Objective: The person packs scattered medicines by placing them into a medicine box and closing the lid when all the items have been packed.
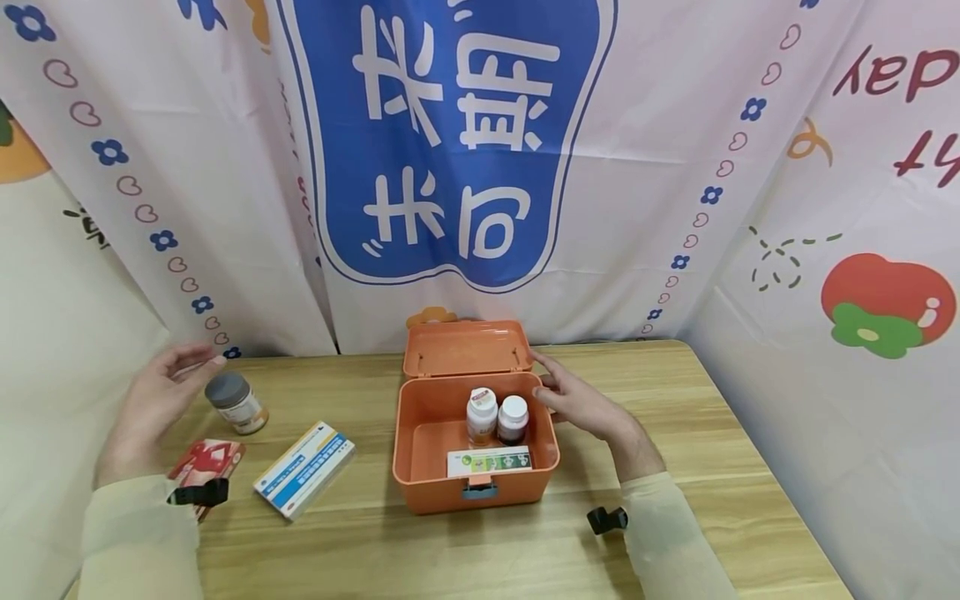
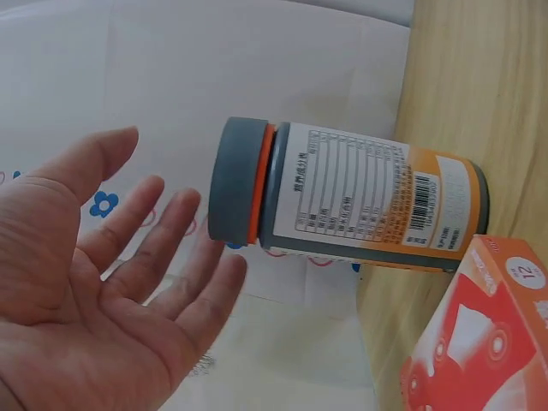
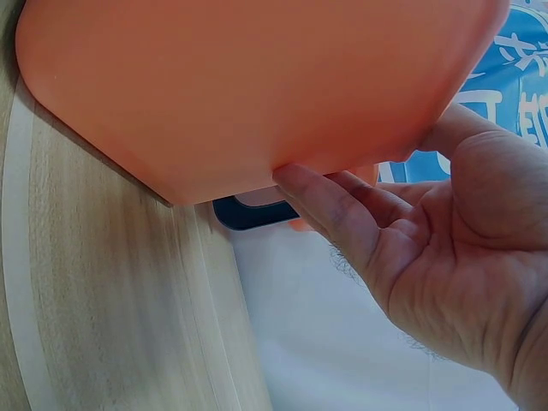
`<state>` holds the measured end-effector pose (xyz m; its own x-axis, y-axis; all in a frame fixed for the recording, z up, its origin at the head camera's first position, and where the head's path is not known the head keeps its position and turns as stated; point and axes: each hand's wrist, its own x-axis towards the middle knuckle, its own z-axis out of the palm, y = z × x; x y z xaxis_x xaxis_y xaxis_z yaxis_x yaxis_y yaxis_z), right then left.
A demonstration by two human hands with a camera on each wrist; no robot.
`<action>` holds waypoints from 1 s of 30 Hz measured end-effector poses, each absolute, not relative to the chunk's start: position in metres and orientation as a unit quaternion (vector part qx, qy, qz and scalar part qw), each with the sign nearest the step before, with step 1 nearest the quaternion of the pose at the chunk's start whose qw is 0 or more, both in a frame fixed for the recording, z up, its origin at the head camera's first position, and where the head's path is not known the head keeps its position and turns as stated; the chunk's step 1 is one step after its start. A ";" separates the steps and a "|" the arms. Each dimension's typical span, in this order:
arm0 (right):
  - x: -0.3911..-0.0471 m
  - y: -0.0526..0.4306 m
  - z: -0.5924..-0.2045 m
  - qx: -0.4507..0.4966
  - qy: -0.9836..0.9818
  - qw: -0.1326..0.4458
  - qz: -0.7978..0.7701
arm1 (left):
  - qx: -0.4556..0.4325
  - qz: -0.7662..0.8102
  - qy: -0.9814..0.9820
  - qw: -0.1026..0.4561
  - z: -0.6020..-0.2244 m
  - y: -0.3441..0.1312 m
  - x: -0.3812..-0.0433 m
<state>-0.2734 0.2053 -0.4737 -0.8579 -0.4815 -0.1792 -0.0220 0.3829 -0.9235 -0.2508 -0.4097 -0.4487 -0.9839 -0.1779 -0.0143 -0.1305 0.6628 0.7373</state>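
Note:
My left hand hovers beside a supplement bottle with a grey lid. Its fingers are loosely spread near the lid of the bottle and grip nothing. At the table's back stands an orange storage box, its lid raised. My right hand holds the box's back right corner, thumb over the rim and fingers behind the wall. Inside the box are two white-capped bottles, one labelled and one darker at its base, and a white-and-green carton.
A red carton lies partly under my left wrist. To its right lies a blue-and-white medicine box. A printed curtain hangs behind the wooden table.

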 end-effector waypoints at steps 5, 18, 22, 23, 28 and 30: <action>-0.275 0.206 -0.476 -0.156 0.803 0.215 -0.533 | 0.085 -0.433 -0.897 -0.022 -0.455 -0.410 -0.250; -0.276 0.206 -0.476 -0.158 0.804 0.215 -0.532 | 0.081 -0.434 -0.895 -0.062 -0.467 -0.406 -0.247; -0.276 0.206 -0.476 -0.157 0.803 0.216 -0.532 | 0.078 -0.411 -0.905 -0.070 -0.468 -0.407 -0.247; -0.276 0.206 -0.476 -0.157 0.803 0.216 -0.532 | 0.076 -0.405 -0.908 -0.070 -0.469 -0.407 -0.246; -0.275 0.206 -0.475 -0.158 0.801 0.216 -0.535 | 0.069 -0.415 -0.904 -0.081 -0.472 -0.408 -0.245; -0.274 0.205 -0.475 -0.157 0.801 0.217 -0.535 | 0.065 -0.432 -0.895 -0.089 -0.474 -0.408 -0.243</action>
